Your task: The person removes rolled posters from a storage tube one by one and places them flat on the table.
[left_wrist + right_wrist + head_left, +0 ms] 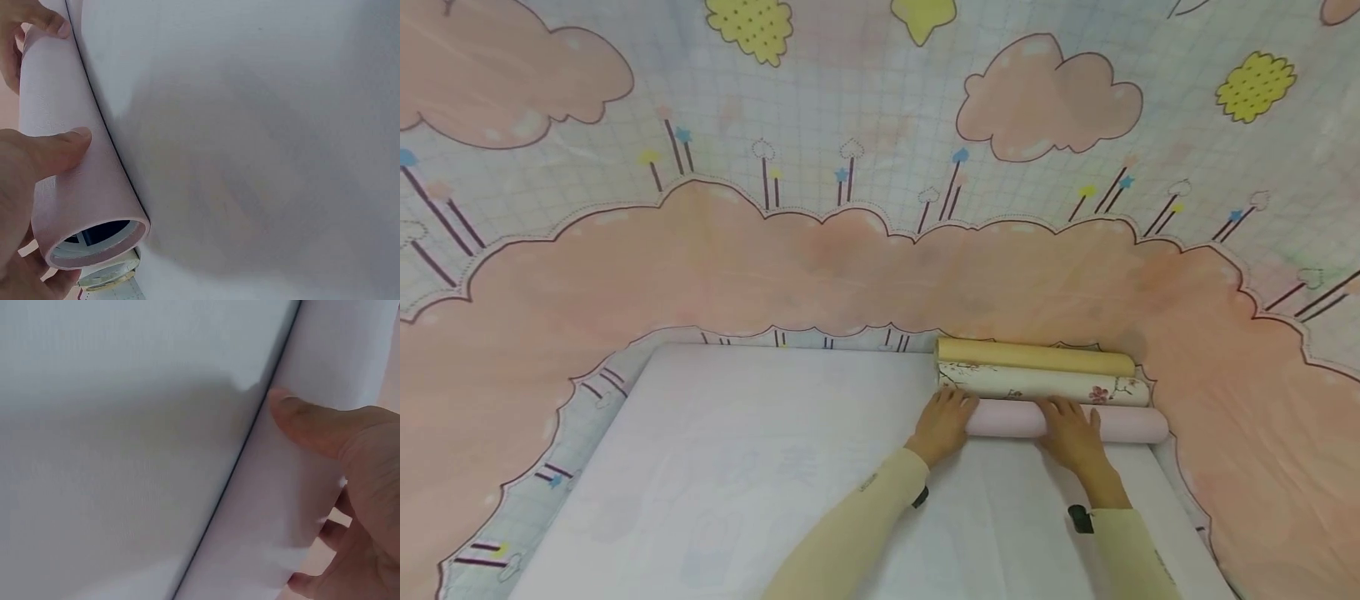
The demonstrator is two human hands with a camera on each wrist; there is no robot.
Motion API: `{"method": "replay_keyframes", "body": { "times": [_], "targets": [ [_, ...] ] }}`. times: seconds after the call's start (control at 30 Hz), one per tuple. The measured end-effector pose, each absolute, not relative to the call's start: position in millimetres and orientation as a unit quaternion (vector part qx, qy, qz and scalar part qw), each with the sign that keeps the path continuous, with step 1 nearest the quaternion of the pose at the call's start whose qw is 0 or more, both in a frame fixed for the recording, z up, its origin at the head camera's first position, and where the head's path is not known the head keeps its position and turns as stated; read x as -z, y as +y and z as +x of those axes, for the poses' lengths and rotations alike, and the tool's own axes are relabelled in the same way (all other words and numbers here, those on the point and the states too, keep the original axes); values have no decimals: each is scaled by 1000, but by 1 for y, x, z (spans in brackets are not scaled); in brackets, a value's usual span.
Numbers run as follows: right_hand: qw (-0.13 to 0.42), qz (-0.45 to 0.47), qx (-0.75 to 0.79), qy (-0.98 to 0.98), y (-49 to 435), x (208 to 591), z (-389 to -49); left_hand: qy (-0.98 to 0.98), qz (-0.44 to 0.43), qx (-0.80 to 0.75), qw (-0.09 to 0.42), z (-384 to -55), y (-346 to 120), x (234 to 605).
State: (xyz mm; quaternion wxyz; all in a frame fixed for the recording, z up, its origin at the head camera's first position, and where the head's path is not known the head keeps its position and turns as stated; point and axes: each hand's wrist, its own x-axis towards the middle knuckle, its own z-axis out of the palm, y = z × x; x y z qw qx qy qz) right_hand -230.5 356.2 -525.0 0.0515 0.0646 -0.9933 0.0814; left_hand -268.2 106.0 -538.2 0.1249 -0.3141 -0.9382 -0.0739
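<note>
Three rolls – two hands (1011, 427) grip the pink roll (1135, 424).

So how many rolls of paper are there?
3, side by side: a yellow roll farthest away, a flowery roll in the middle, and a pink roll nearest, under both hands. None seems hidden.

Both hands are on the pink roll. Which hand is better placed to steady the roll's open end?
Left, probably. The left hand grips the pink roll near its open end, thumb on top. The right hand holds the roll mid-length, beside the white sheet.
</note>
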Motion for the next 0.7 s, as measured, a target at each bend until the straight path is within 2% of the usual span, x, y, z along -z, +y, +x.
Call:
{"method": "replay_keyframes", "body": {
  "times": [0.37, 0.7],
  "targets": [
    [40, 80, -71, -993, 366, 524, -230, -936, -322, 67, 123, -266, 101, 535],
    [63, 102, -55, -991, 357, 517, -220, -929, -338, 81, 122, -258, 81, 529]
  ]
}}
